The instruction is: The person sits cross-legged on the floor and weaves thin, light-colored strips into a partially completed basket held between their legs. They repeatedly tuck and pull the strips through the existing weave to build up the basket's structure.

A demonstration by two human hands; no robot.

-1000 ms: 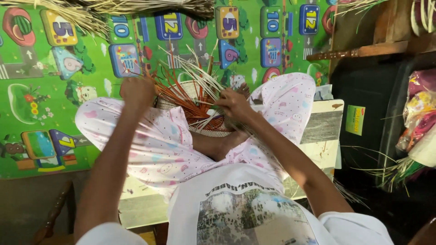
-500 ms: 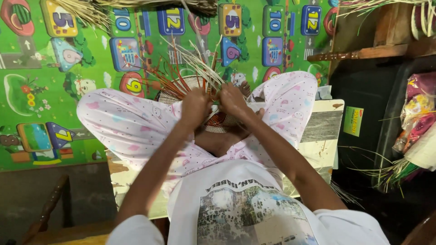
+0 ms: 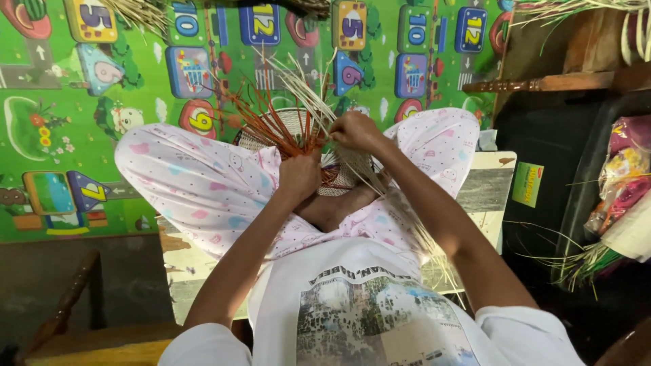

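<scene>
Basket [image 3: 305, 146]: half-woven, on the lap, red and pale strands upright. Left hand [image 3: 299, 177], raised a second ago, now down at the near rim, fist clamped on strands. Right hand [image 3: 354, 130] pinches pale strands, shifted slightly rightward.

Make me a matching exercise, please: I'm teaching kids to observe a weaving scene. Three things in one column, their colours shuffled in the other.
Things:
1. play mat
2. upright strands beside the left hand
3. trousers

Colours:
A. pale pink with small prints
B. green with number pictures
C. reddish-orange

Pairs: 1-B, 2-C, 3-A
</scene>
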